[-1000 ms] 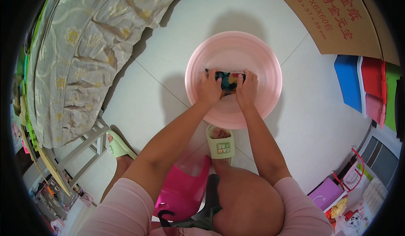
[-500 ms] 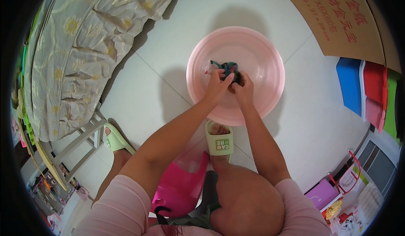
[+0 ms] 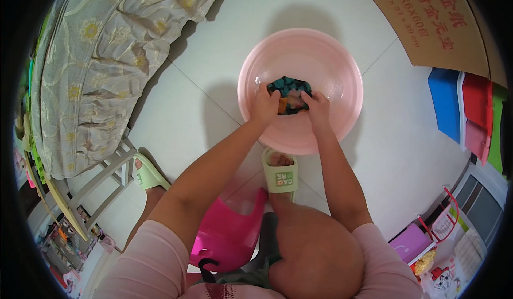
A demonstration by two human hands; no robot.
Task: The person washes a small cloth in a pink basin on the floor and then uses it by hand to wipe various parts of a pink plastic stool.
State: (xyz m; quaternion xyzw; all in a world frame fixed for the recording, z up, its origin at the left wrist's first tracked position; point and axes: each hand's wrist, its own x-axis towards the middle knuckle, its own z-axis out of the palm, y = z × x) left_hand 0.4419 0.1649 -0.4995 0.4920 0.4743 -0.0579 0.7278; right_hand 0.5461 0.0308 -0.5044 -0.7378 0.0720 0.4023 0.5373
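Note:
A dark green patterned cloth [image 3: 290, 85], with orange and pinkish patches, is stretched between my two hands inside a round pink basin [image 3: 283, 142]. My left hand [image 3: 265, 104] grips its left side, thumb on top. At the opposite side my right hand [image 3: 317, 106] pinches the cloth's edge between thumb and fingers. The undersides of the cloth and some fingertips are hidden. Wet glints show on the basin's inner wall, and the basin rests on the pale tiled floor.
A pink plastic stool or tub [image 3: 227, 235] lies between my legs. My feet wear light green slippers [image 3: 281, 177]. A flowered fabric cover [image 3: 107, 80] hangs at the left. To the right stand a cardboard box [image 3: 427, 21] and blue and red bins [image 3: 446, 104].
The cloth was bunched up between my hands and is now spread out flatter. My hands have moved apart, the left one to the left and the right one to the right.

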